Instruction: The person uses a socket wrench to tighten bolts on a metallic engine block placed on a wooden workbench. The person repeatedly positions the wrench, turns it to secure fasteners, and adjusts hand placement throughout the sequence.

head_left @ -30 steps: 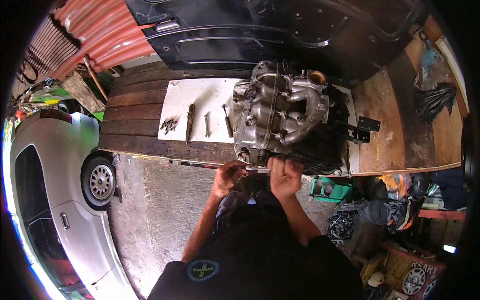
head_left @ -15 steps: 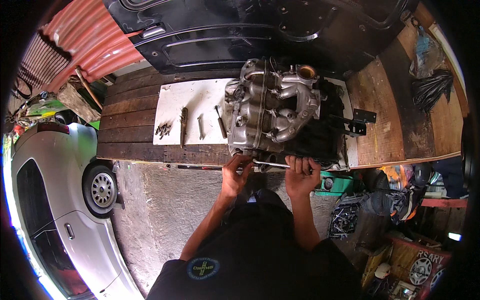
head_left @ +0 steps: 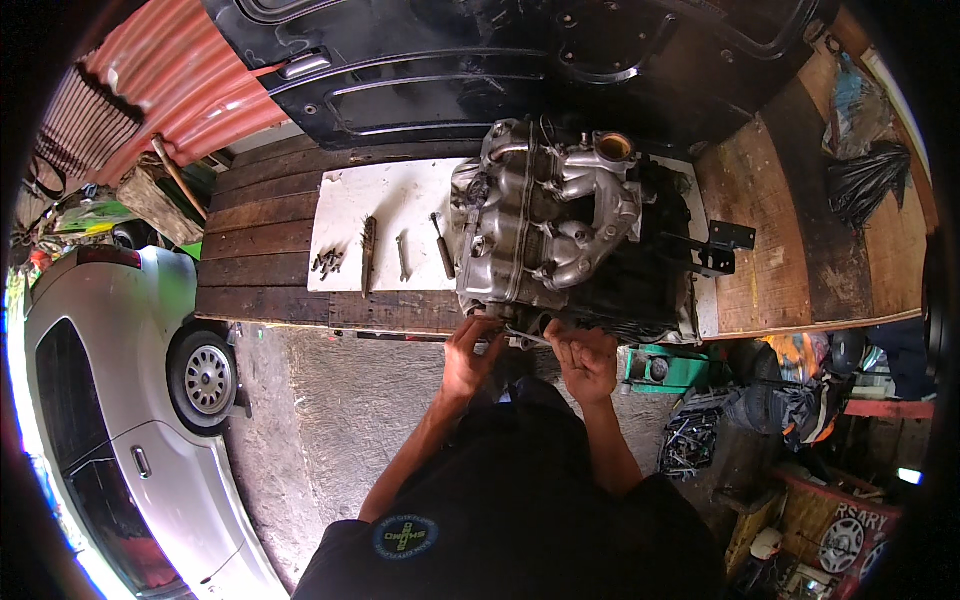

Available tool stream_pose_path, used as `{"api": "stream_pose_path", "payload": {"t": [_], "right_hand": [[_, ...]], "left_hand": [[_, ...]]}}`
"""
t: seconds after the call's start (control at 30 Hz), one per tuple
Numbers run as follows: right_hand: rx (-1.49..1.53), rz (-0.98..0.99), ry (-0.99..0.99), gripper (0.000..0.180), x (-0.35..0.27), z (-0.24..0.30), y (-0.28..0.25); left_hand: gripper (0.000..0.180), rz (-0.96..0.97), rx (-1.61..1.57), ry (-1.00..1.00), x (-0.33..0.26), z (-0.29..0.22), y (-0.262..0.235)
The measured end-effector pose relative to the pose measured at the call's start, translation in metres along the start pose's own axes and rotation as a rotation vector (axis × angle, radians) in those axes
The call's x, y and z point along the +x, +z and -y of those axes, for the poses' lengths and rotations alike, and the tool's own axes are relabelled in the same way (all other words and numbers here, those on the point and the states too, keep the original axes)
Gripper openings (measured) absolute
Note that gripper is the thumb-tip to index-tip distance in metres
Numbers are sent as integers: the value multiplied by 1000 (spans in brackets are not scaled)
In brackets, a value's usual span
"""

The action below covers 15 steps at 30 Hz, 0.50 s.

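Note:
A greasy metal engine (head_left: 530, 215) with curved intake pipes rests on the bench. At its near end, my two hands are on a slim silver wrench (head_left: 530, 336). My left hand (head_left: 470, 355) pinches the wrench's left end against the engine; its fingertips and the wrench's head are partly hidden. My right hand (head_left: 585, 365) is closed on the other end, knuckles bent. Left of the engine, a small spanner (head_left: 403, 257), a dark-handled screwdriver (head_left: 443, 248), a long brownish tool (head_left: 368, 255) and several small bolts (head_left: 327, 262) lie on a white board (head_left: 340, 200).
The wooden bench (head_left: 255, 240) runs across in front of me, with a black panel (head_left: 430, 80) behind it. A black bracket (head_left: 722, 247) sits right of the engine. Below the bench are a green case (head_left: 670, 370) and a tray of tools (head_left: 690, 438). A silver car (head_left: 110, 370) stands left.
My right hand has moved a little left and toward me, swinging the wrench's right end nearer my body. My left hand stays at the engine's near end, slightly lower.

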State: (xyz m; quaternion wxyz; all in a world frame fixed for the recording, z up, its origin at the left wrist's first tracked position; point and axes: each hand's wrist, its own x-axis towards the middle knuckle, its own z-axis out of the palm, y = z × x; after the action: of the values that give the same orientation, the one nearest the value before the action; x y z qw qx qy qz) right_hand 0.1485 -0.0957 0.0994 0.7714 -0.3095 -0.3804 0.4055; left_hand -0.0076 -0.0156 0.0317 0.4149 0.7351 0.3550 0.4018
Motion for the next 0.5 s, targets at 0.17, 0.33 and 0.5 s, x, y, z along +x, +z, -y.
{"api": "stream_pose_path", "payload": {"t": [0.17,0.33,0.5], "right_hand": [[-110,50,25,32,5,-3,2],[-176,82,-46,39,11,-2,2],[36,10,-106,45,2,-9,-4]], "left_hand": [[19,9,5,21,4,0,0],[17,8,-5,-21,5,2,1],[20,6,-67,-89,3,2,1]]}}
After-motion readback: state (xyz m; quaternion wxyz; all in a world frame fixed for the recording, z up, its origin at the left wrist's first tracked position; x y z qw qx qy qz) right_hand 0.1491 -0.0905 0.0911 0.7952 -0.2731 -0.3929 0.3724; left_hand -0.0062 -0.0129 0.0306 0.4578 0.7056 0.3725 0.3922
